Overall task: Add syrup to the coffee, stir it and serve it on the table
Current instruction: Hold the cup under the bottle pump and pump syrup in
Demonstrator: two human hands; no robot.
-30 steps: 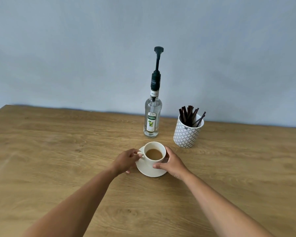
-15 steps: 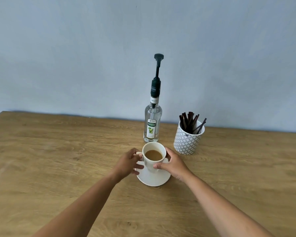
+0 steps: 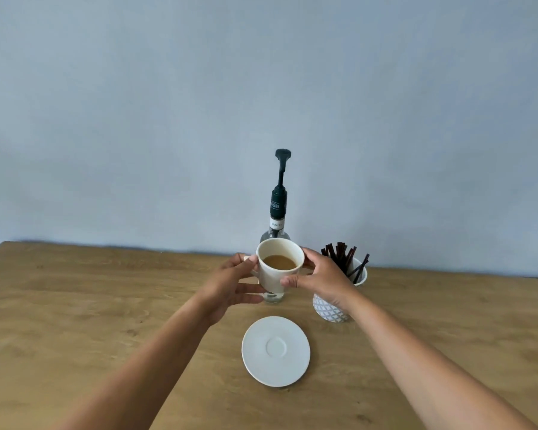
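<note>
A white cup (image 3: 275,279) with light brown coffee in it is held up in the air, in front of the syrup bottle. My left hand (image 3: 230,285) grips its handle side and my right hand (image 3: 320,279) holds its right wall. The clear syrup bottle (image 3: 278,209) with a dark green pump stands behind the cup; its body is mostly hidden by the cup. The white saucer (image 3: 275,351) lies bare on the wooden table (image 3: 75,305), below and nearer to me than the cup.
A white patterned holder (image 3: 334,310) with several dark stir sticks (image 3: 339,254) stands right of the bottle, partly behind my right hand. A pale blue wall rises behind the table's far edge.
Both hands have lifted the cup off the saucer and raised it toward the bottle. The saucer stays on the table. The view has tilted upward.
</note>
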